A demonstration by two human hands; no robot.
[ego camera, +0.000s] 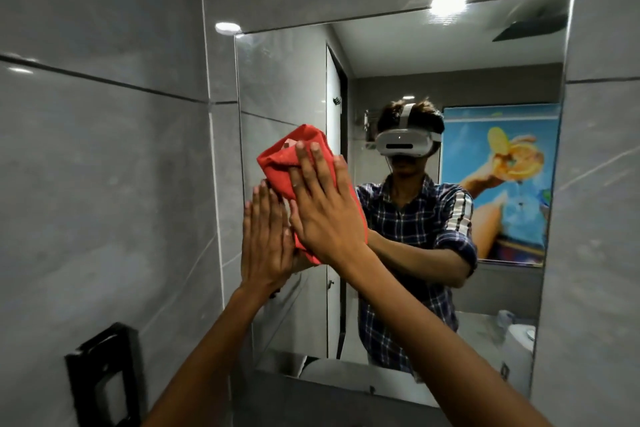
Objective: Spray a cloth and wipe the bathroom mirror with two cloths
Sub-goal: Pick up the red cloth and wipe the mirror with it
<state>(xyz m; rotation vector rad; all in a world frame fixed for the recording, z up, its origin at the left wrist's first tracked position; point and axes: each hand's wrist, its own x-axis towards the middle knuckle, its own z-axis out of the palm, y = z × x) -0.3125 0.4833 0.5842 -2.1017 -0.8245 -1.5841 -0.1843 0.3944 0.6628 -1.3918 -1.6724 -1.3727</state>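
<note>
Black wall-mounted holder [104, 374] sits bottom left on the grey tiled wall [104, 166], well apart from the hands. Next along, the frameless rectangular bathroom mirror [287, 80] is fixed to the same grey tile, its left edge near the wall corner.

Left hand [266, 236] is up at the mirror's lower-left area, fingers straight, together and pointing up, palm toward the glass; it grips nothing visible (cannot tell whether a second cloth is under it, and cannot tell if the palm actually touches the glass).

Just beside it, touching or overlapping at the thumb side, the right hand [325, 204] lies flat with fingers spread slightly, pressing the crumpled red cloth [287, 163] against the mirror. Not a clamp grip: palm and fingers lie open over the fabric, holding it to the glass. Cloth sticks out above and left of the fingertips, and a strip shows below the palm.

Right of the hands, the mirror reflects a person in a checked shirt and white headset, plus a blue poster [502, 184] with orange fruit on the rear wall. Ceiling light [448, 3] glares at the mirror's top edge.
</note>
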